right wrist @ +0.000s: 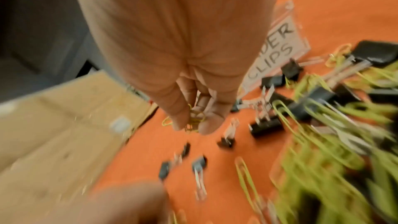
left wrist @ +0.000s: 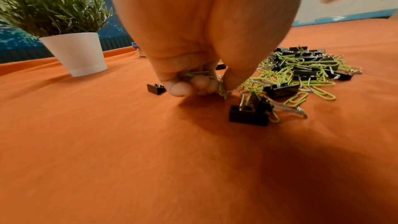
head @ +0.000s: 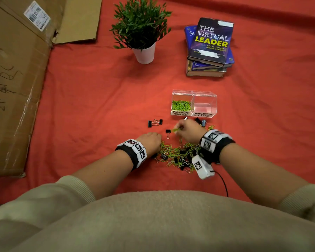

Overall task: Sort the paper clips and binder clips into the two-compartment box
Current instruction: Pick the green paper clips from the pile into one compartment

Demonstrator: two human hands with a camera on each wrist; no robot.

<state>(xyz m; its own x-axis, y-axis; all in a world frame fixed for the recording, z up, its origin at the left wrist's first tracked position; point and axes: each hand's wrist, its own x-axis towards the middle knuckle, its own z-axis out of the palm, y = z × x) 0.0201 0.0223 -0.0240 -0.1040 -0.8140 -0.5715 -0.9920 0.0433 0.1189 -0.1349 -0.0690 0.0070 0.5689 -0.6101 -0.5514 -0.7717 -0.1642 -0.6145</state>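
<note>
Beige ribbed-cuff sleeves (head: 71, 186), black wristbands (head: 133, 151) with white square-coded marker blocks, black cable (head: 224, 184).

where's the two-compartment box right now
In the head view the two-compartment box sits on the red cloth right of centre, just beyond the right hand, with the book stack behind it.

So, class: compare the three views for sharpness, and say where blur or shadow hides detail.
Head view: mostly sharp, box labels readable, only the right hand smeared. Left wrist view: left hand and paper clips clear; deep shadow darkens the cloth nearby. Right wrist view: heavy motion blur, worst over the pile.
</note>
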